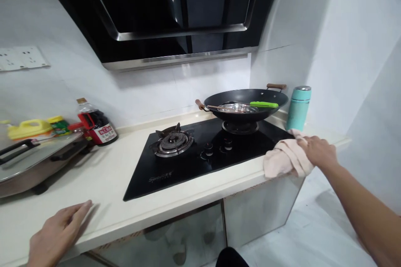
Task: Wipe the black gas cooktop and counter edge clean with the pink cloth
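Note:
A pale pink cloth (286,157) lies bunched at the right front corner of the counter, partly over the stove's edge. My right hand (319,150) presses on it with the fingers closed round its folds. Over the counter's front left part is my left hand (61,229), its fingers stretched out and holding nothing. Between the hands lies the black gas stove (184,173), with a bare burner (174,144) on its left. On the right burner rests a black wok (269,112) holding a metal bowl (238,108) and a green-handled utensil (263,104).
A turquoise bottle (298,109) stands behind the cloth, near the right wall. To the left are a lidded electric pan (46,167), a dark sauce bottle (99,127) and a yellow jug (29,129). A black range hood (150,46) overhangs the stove.

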The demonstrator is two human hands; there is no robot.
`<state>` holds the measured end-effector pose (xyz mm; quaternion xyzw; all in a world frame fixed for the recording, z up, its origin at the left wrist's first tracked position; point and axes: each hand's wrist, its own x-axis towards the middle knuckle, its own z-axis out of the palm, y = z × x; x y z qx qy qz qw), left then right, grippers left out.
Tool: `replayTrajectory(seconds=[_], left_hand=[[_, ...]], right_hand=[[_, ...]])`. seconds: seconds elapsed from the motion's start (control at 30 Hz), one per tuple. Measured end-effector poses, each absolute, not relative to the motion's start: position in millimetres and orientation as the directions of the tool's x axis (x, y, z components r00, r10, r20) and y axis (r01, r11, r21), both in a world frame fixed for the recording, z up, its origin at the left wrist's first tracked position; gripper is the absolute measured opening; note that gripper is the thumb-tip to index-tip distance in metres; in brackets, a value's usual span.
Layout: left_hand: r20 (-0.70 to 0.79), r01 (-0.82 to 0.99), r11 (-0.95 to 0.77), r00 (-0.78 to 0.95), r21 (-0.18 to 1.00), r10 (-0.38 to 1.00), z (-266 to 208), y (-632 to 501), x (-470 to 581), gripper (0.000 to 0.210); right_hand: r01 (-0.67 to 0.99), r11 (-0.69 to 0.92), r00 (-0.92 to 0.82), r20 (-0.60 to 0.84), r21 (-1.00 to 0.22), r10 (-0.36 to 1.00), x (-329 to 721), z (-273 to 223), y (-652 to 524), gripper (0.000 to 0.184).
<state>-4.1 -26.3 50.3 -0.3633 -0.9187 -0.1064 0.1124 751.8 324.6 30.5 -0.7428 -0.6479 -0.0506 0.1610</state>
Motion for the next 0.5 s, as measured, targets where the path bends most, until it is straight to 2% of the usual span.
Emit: replayTrajectory(seconds=[0.1,0.2,0.33,0.43,0.5], left_hand=[[0.252,0.700,0.699,-0.710,0.149,0.657,53.5,-26.6,8.5,0.071],[0.254,0.689,0.704,-0.722,0.173,0.644,53.8,-26.3,16.2,0.066],[0.257,0.694,0.700,-0.717,0.172,0.648,51.9,-25.9,20.7,0.065],[0.279,0.703,0.687,-0.707,0.184,0.649,51.0,-24.8,19.4,0.063],[0.285,0.706,0.674,-0.706,0.216,0.649,51.4,-24.3,19.7,0.060]], right_hand=[[0.967,-0.178,0.226,0.288,-0.183,0.931,758.3,35.4,326.8,0.050],[0.978,-0.149,0.189,0.316,-0.148,0.930,733.3,32.0,310.6,0.047],[0.995,0.004,0.031,0.358,-0.096,0.933,657.5,16.8,261.5,0.045],[0.982,0.166,-0.105,0.475,-0.088,0.874,574.4,7.5,208.2,0.044],[0.959,0.254,-0.145,0.554,-0.124,0.820,517.0,4.8,173.0,0.040]])
